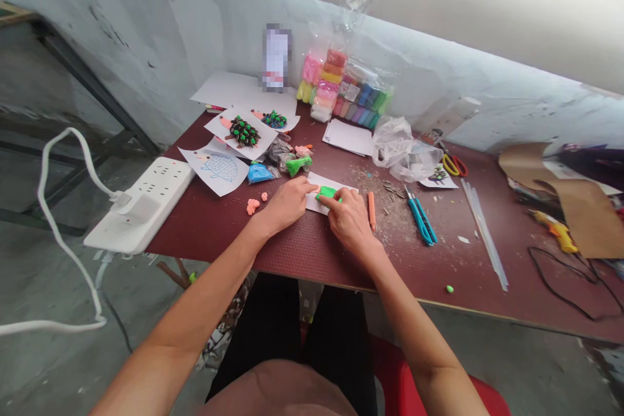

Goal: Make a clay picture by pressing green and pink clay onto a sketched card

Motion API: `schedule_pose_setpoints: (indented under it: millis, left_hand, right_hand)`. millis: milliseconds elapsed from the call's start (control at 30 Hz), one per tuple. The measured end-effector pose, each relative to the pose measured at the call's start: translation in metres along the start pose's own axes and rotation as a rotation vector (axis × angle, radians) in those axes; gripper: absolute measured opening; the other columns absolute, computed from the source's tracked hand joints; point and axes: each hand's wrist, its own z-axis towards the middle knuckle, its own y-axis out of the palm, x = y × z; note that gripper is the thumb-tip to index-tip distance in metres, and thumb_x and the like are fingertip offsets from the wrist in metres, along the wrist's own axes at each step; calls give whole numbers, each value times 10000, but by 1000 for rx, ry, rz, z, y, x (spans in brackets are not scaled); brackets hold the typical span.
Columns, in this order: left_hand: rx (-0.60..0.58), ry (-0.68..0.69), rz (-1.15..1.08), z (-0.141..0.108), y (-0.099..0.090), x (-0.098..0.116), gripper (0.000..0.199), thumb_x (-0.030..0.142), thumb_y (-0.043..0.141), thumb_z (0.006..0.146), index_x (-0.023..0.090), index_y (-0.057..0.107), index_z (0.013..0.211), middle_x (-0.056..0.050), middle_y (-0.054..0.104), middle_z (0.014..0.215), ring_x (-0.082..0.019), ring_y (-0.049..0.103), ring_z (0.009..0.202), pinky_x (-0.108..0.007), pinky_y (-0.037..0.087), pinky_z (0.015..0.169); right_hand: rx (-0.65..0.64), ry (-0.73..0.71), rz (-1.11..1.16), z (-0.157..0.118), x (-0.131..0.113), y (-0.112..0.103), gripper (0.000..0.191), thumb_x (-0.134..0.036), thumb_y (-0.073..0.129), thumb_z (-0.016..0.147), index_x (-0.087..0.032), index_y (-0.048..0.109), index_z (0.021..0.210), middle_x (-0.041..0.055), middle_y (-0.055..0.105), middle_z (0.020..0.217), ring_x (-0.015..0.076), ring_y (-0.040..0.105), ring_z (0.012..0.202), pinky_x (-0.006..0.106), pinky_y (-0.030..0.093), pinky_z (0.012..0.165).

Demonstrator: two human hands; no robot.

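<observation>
A white paper card (316,207) lies on the table in front of me, with a flat patch of bright green modelling clay (327,192) and a little orange-pink clay at its left side. My left hand (292,200) is closed at the card's left edge, fingertips against the card. From the right, my right hand (348,216) presses its fingertips onto the green clay, hiding part of it. Pink clay lumps (252,207) sit left of my left hand. Just beyond are an opened green clay packet (297,165) and a blue clay packet (260,173).
Finished hedgehog pictures (242,132) and a hedgehog drawing (214,168) lie left. Right are an orange stick (371,210), a teal utility knife (422,218), scissors (454,164), glue sticks (485,234) and a glue gun (556,232). Clay packs (361,101) stand behind; a power strip (141,205) is left.
</observation>
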Motion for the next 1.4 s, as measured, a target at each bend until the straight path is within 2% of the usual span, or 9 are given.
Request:
schedule_pose_setpoints:
  millis: [167, 433, 533, 633, 733, 833, 967, 1167, 1400]
  left_hand:
    - [65, -4, -20, 0, 6, -4, 493, -14, 423, 883, 125, 736, 1238, -119, 754, 1074, -228, 694, 1082, -357, 546, 999]
    - [45, -39, 19, 0, 3, -2, 515, -28, 434, 840, 135, 718, 1237, -116, 777, 1100, -237, 709, 1082, -362, 565, 975]
    - [34, -36, 30, -2, 2, -1, 492, -25, 440, 862, 135, 724, 1231, -116, 773, 1093, -240, 706, 1072, -366, 561, 972]
    - [44, 18, 37, -2, -2, 3, 428, 2, 446, 910, 134, 739, 1193, -112, 758, 1081, -230, 692, 1042, -364, 552, 981]
    - [46, 133, 73, 4, -7, 9, 332, 64, 470, 963, 145, 764, 1094, -115, 723, 1047, -235, 659, 1026, -367, 548, 949]
    - [-45, 200, 121, 18, -11, 15, 254, 108, 521, 967, 147, 771, 941, -112, 693, 969, -242, 631, 973, -369, 538, 905]
    - [-157, 248, 120, 35, -8, 13, 162, 144, 638, 915, 163, 790, 969, -101, 705, 1031, -240, 619, 986, -359, 511, 921]
    - [-163, 343, 57, 35, -1, 2, 301, 72, 526, 944, 186, 803, 964, -88, 756, 1064, -218, 615, 991, -363, 483, 965]
    - [-188, 339, 143, 29, 1, 5, 361, 27, 523, 923, 194, 803, 1075, -80, 791, 1137, -241, 611, 1084, -389, 457, 975]
  right_hand:
    - [-57, 5, -48, 2, -9, -1, 423, -122, 439, 1007, -249, 764, 1247, 138, 625, 1087, 265, 469, 959, 366, 319, 832]
    - [-29, -12, -33, 4, -13, 1, 388, -141, 439, 1004, -199, 771, 1198, 154, 640, 1106, 268, 483, 981, 363, 339, 839]
    - [78, 26, 75, 1, -2, 3, 462, -101, 442, 971, -220, 742, 1301, 126, 647, 1083, 252, 505, 971, 358, 359, 879]
    - [209, 137, 111, -5, 18, 5, 467, -108, 441, 959, -228, 762, 1276, 118, 649, 1061, 255, 513, 955, 374, 370, 891]
    - [228, 159, 170, -10, 36, 7, 377, -161, 484, 973, -203, 793, 1185, 118, 665, 1027, 255, 537, 948, 368, 393, 876]
    - [183, 132, 232, -12, 44, 7, 246, -241, 559, 994, -212, 803, 1015, 84, 681, 936, 241, 567, 922, 363, 402, 893]
    - [142, 124, 237, -10, 39, 7, 150, -287, 640, 985, -218, 762, 931, 61, 694, 938, 231, 582, 923, 377, 385, 947]
    - [156, 111, 141, -3, 27, 8, 230, -429, 632, 1000, -227, 740, 979, 94, 665, 1075, 255, 540, 1018, 377, 352, 924]
    - [135, 132, 110, 1, 21, 12, 172, -366, 673, 979, -217, 759, 991, 88, 684, 1076, 252, 540, 1023, 369, 333, 912]
